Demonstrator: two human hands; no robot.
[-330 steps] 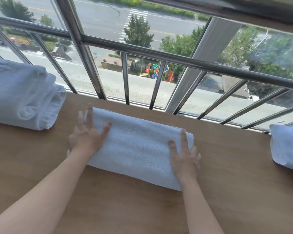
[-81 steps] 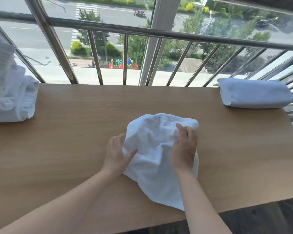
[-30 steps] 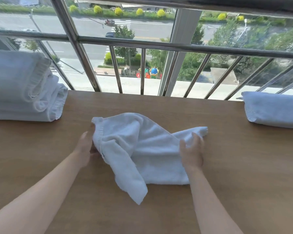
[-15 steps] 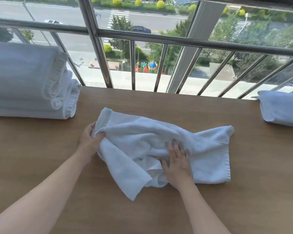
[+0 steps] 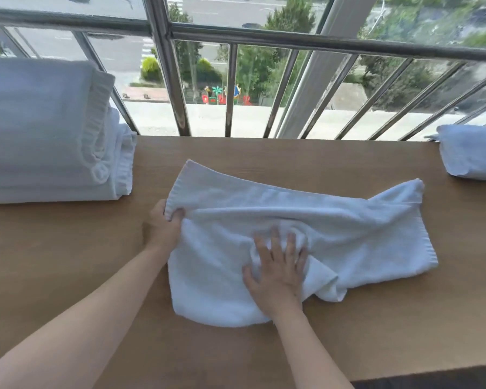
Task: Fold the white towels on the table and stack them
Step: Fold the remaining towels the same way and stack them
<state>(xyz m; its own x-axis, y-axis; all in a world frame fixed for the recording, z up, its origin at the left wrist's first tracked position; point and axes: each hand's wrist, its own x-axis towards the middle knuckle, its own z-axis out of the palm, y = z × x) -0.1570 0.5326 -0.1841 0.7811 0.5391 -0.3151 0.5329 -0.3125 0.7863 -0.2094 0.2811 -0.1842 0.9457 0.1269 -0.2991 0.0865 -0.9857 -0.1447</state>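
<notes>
Towel (image 5: pixel 354 237) under flat right hand (image 5: pixel 278 272)

An upper-floor room at a window is being shown; whether home or hotel is not being settled by the view. A wooden table (image 5: pixel 68 262) is being seen set against a metal railing (image 5: pixel 348 43) and a pale window post (image 5: pixel 314 88), with a road (image 5: pixel 230 9), trees (image 5: pixel 289 21) and a coloured playground (image 5: pixel 222 95) being looked down on below. Linen work is being indicated by a stack of folded towels (image 5: pixel 40 136) at the table's left, a folded towel (image 5: pixel 472 153) at its right and a loose towel (image 5: pixel 348 228) being handled between them.
</notes>
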